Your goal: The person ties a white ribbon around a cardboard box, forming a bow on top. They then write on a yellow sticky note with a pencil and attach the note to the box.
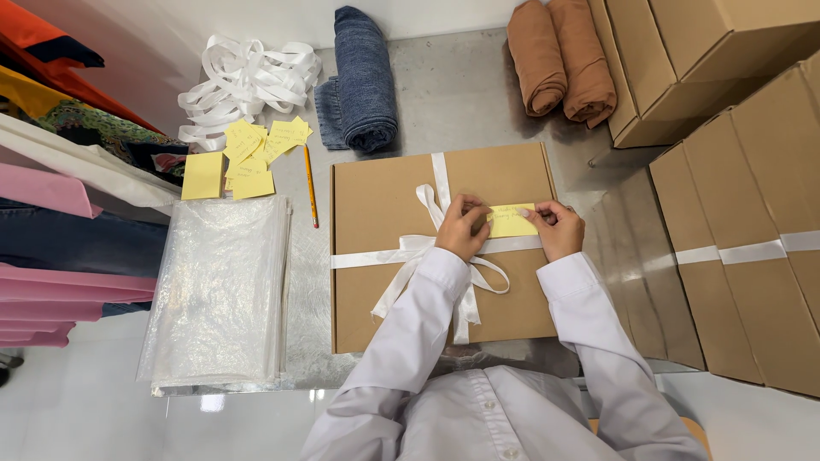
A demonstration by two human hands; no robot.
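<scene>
- The left hand [462,226] lay curled over the middle of the flat cardboard box [376,205], its fingers bent down and pinching the left end of a yellow sticky note [511,221].
- The right hand [558,229] mirrored it from the other side, fingers closed on the note's right end, knuckles raised and the wrist angled inward.
- Both forearms, in white sleeves, ran up from the bottom edge and converged on the box, elbows held out wide.
- The note sat flat on the box lid, just above the horizontal run of the white ribbon [367,256] and right of the bow (there was writing on it, too small to make out).
- The bow's knot was hidden under the left hand; only its loops and tails showed, one loop above the hand and the tails trailing toward the box's near edge.
- The box rested on a grey tabletop [461,94], its near edge partly covered by the sleeves.
- To its left lay a pencil [310,184], loose yellow notes [256,145] beside a pad, a tangle of white ribbon strips [243,81] and a stack of clear plastic bags [218,290].
- Beyond the box sat a rolled denim garment [363,77] and two rolled brown cloths [559,55].
- More cardboard boxes [752,248] stood at the right, cut off by the frame; folded coloured fabrics [60,239] at the left were likewise only partly seen.
</scene>
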